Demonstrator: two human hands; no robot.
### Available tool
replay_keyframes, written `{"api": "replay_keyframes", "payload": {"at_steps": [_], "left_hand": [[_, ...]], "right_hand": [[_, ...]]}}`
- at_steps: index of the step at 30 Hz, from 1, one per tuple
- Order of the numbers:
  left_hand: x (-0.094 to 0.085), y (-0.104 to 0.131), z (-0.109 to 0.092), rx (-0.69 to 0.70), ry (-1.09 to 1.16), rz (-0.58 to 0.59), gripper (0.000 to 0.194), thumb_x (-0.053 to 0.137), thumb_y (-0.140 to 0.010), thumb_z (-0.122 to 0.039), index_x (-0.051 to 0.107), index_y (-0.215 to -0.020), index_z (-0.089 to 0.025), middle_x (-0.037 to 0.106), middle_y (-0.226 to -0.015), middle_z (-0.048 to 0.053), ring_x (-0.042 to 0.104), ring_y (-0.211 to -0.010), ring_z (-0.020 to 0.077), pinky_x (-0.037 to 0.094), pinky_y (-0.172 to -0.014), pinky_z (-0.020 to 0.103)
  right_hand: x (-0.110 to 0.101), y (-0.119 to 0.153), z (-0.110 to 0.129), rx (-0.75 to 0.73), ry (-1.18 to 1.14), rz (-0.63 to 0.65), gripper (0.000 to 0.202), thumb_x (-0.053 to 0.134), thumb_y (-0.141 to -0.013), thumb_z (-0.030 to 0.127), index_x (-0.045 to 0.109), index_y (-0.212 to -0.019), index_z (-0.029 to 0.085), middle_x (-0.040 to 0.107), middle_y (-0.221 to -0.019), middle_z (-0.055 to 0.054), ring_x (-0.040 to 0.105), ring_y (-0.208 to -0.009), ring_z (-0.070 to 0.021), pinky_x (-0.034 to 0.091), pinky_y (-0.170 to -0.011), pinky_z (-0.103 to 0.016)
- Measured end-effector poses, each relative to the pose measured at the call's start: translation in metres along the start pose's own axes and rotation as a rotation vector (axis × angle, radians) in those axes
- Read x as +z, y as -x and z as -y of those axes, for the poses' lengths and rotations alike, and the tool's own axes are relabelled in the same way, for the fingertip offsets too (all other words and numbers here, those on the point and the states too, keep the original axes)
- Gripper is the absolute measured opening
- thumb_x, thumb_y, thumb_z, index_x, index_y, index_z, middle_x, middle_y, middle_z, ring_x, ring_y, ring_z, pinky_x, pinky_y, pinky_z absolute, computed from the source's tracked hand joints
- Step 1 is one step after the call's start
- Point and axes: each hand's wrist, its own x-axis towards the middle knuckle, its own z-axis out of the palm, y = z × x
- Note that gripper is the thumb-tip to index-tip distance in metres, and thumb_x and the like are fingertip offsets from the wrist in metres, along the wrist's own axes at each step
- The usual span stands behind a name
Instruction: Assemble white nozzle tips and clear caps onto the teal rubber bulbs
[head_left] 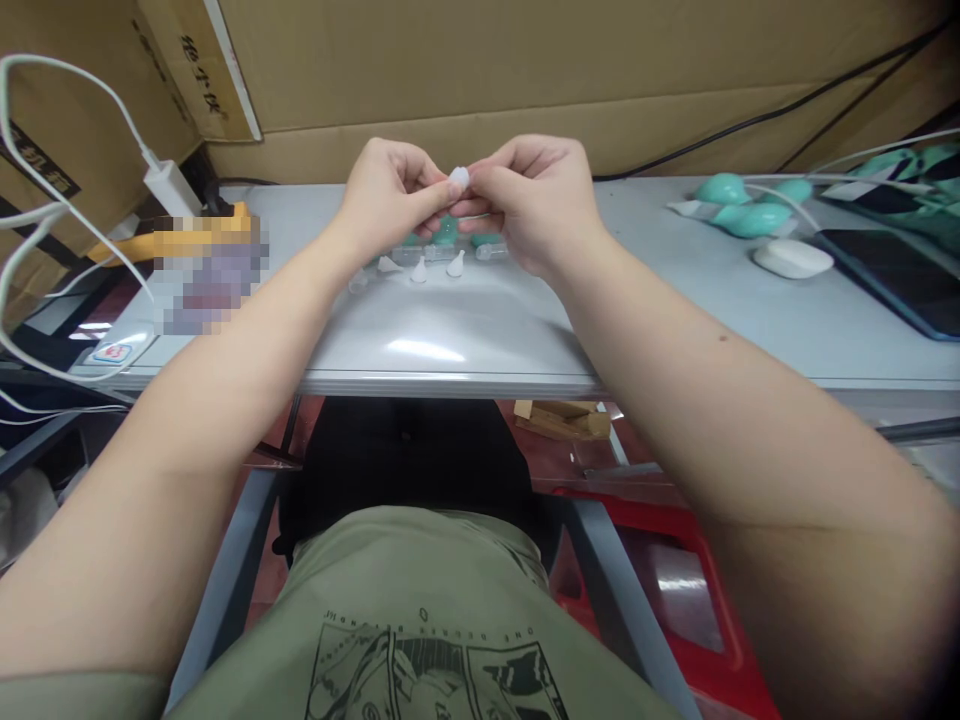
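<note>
While brown cardboard (525,60) lines rear and L side of stn., a grey desk (480,325) spans the front, w/ a red plastic item (660,517) below, R side. L hand (394,190) and R hand (536,190) meet above desk's far half, approx. ctr., both nearly closed, fingers curled. Desk R: dark phone (896,280), teal bulbs (761,218), white oval case (793,258). Under hands: clear tubes (491,252), partly hidden; just nearer, three white conical tips (455,266), set apart in a row. Smallest obs.: white piece (459,178), pinched btwn. thumb & finger of both hands; exact grip partly hidden.
</note>
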Motion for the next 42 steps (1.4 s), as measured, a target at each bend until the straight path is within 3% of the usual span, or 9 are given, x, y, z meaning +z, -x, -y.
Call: {"api": "replay_keyframes", "payload": {"at_steps": [3,8,11,16,22,27,33,39,42], "left_hand": [[0.002,0.003,-0.003,-0.032,0.001,0.033,0.050,0.119,-0.067,-0.069,0.081,-0.068,-0.036,0.081,-0.069,0.005,0.069,-0.061,0.0272,0.061,-0.069,0.056],[0.001,0.007,0.000,0.046,-0.016,0.064,0.034,0.108,-0.082,-0.048,0.080,-0.075,-0.029,0.082,-0.071,0.003,0.064,-0.062,0.0188,0.049,-0.063,0.042],[0.002,0.008,0.001,0.005,-0.095,0.084,0.038,0.107,-0.088,-0.053,0.078,-0.077,-0.032,0.081,-0.073,0.002,0.064,-0.068,0.0190,0.053,-0.070,0.044],[0.009,0.008,-0.001,0.007,-0.137,0.049,0.038,0.104,-0.083,-0.062,0.076,-0.072,-0.038,0.079,-0.072,0.002,0.065,-0.067,0.0236,0.053,-0.071,0.050],[0.010,0.007,-0.002,0.018,-0.202,0.015,0.029,0.095,-0.078,-0.054,0.073,-0.062,-0.046,0.076,-0.065,0.000,0.068,-0.065,0.0299,0.054,-0.072,0.056],[0.008,0.006,-0.002,0.032,-0.203,0.036,0.032,0.100,-0.076,-0.065,0.074,-0.065,-0.050,0.086,-0.077,-0.002,0.072,-0.071,0.0315,0.059,-0.075,0.059],[0.012,0.006,0.008,0.131,-0.187,-0.075,0.026,0.092,-0.084,-0.049,0.075,-0.065,-0.041,0.084,-0.076,0.001,0.070,-0.066,0.0289,0.054,-0.073,0.054],[0.013,0.001,0.014,0.168,-0.321,-0.122,0.027,0.090,-0.078,-0.044,0.070,-0.060,-0.045,0.081,-0.072,-0.002,0.070,-0.068,0.0317,0.054,-0.077,0.056],[0.012,0.004,0.010,0.201,-0.282,-0.094,0.027,0.086,-0.090,-0.040,0.073,-0.066,-0.040,0.084,-0.079,0.002,0.071,-0.072,0.0304,0.052,-0.084,0.056]], "right_hand": [[-0.007,0.004,-0.004,0.068,-0.131,0.032,0.050,0.078,-0.120,-0.008,0.088,-0.085,0.026,0.091,-0.090,0.001,0.087,-0.085,-0.0162,0.074,-0.073,-0.022],[-0.021,0.000,0.000,0.178,-0.197,0.151,0.056,0.066,-0.131,-0.009,0.084,-0.088,0.022,0.091,-0.091,-0.003,0.087,-0.080,-0.0150,0.073,-0.069,-0.021],[-0.025,0.001,0.003,0.186,-0.137,0.167,0.050,0.070,-0.129,-0.005,0.082,-0.089,0.024,0.091,-0.091,-0.002,0.087,-0.082,-0.0139,0.074,-0.075,-0.020],[-0.030,-0.001,0.002,0.214,0.038,0.178,0.037,0.117,-0.100,0.031,0.080,-0.099,0.037,0.094,-0.101,0.003,0.092,-0.126,-0.0325,0.085,-0.097,-0.043],[-0.035,-0.001,-0.002,0.222,-0.027,0.166,0.049,0.124,-0.093,0.035,0.076,-0.098,0.036,0.096,-0.113,-0.001,0.090,-0.139,-0.0362,0.084,-0.103,-0.046],[-0.032,0.004,-0.008,0.202,-0.076,0.185,0.044,0.122,-0.094,0.042,0.079,-0.101,0.036,0.096,-0.113,0.001,0.087,-0.145,-0.0343,0.083,-0.108,-0.044],[-0.025,-0.008,-0.020,0.165,-0.012,0.115,0.052,0.124,-0.073,0.054,0.078,-0.093,0.042,0.096,-0.110,0.003,0.085,-0.144,-0.0409,0.077,-0.117,-0.057],[-0.029,-0.009,-0.009,0.167,0.089,0.111,0.052,0.125,-0.071,0.055,0.076,-0.088,0.047,0.095,-0.105,0.002,0.080,-0.152,-0.0471,0.075,-0.116,-0.065],[-0.028,-0.005,-0.005,0.189,0.066,0.107,0.053,0.126,-0.070,0.054,0.077,-0.088,0.046,0.095,-0.105,0.004,0.080,-0.153,-0.0472,0.071,-0.124,-0.064]]}}
